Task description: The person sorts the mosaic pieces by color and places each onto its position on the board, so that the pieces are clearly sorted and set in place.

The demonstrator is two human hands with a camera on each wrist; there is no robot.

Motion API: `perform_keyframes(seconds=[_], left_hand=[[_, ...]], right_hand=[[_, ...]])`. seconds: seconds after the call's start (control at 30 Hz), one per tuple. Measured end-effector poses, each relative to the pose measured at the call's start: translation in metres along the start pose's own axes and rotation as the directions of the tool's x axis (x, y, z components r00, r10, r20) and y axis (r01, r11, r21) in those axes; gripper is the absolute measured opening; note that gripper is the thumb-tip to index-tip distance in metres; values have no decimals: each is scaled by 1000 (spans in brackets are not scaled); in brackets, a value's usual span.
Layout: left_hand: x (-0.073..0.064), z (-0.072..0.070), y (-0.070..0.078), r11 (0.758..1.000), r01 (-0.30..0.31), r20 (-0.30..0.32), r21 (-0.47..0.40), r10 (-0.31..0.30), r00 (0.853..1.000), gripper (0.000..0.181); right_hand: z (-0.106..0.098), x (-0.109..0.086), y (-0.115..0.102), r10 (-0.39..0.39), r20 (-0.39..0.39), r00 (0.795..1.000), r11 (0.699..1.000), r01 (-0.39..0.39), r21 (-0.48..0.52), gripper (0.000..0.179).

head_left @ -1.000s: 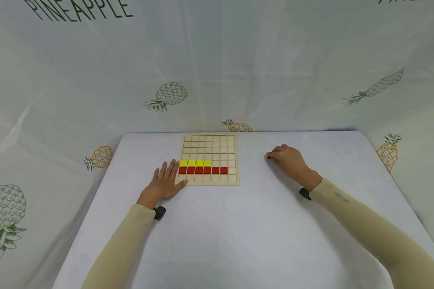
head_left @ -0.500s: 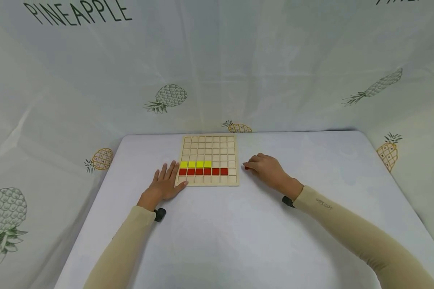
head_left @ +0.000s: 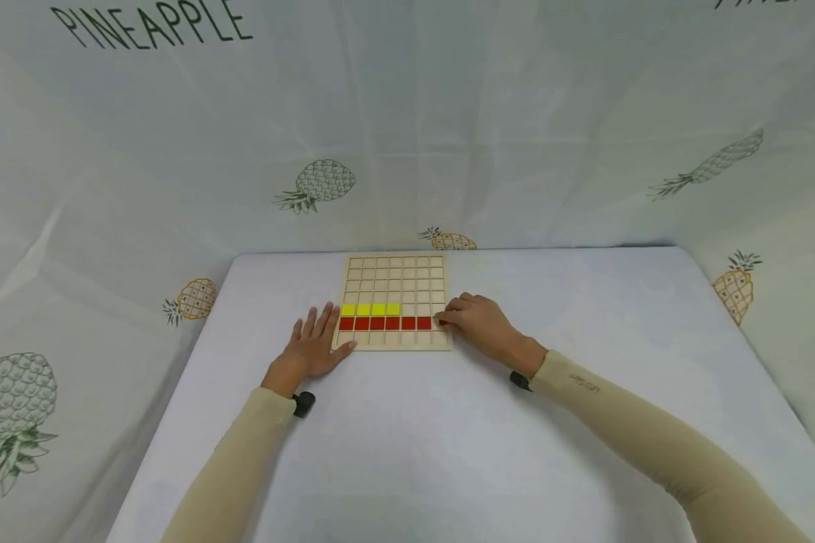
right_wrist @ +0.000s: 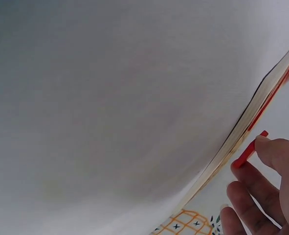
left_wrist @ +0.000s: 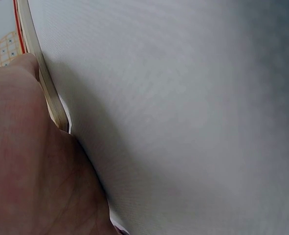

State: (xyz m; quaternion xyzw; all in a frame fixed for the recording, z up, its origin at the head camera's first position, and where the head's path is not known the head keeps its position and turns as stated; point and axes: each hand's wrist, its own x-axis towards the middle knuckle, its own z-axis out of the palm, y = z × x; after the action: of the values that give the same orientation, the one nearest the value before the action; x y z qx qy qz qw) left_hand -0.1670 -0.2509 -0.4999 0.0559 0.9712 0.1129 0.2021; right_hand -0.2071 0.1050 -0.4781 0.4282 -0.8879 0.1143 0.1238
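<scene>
A wooden grid board lies flat toward the back of the table. Across it runs a row of several red tiles, and several yellow tiles sit in the row behind. My left hand rests at the board's left side, fingers spread and straight, the thumb over its front left corner. Between thumb and fingers my right hand pinches another red tile, at the right end of the red row. Whether that tile touches the board is hidden by the fingers.
The white table spreads in front of the board. Behind it hangs a pale curtain printed with pineapples. A dark wrist strap camera shows beside the left wrist.
My right hand has moved left and toward me, bringing the pinched red tile from the open table to the board's right edge. My left hand stays in place.
</scene>
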Motion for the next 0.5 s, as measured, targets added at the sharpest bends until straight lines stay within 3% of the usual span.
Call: perform_keyframes(seconds=[0.5], left_hand=[[3,4,-3,1000,-8,-14,15,8,1000,95]], right_hand=[[5,13,-11,43,123,992,997,-36,-62,24]])
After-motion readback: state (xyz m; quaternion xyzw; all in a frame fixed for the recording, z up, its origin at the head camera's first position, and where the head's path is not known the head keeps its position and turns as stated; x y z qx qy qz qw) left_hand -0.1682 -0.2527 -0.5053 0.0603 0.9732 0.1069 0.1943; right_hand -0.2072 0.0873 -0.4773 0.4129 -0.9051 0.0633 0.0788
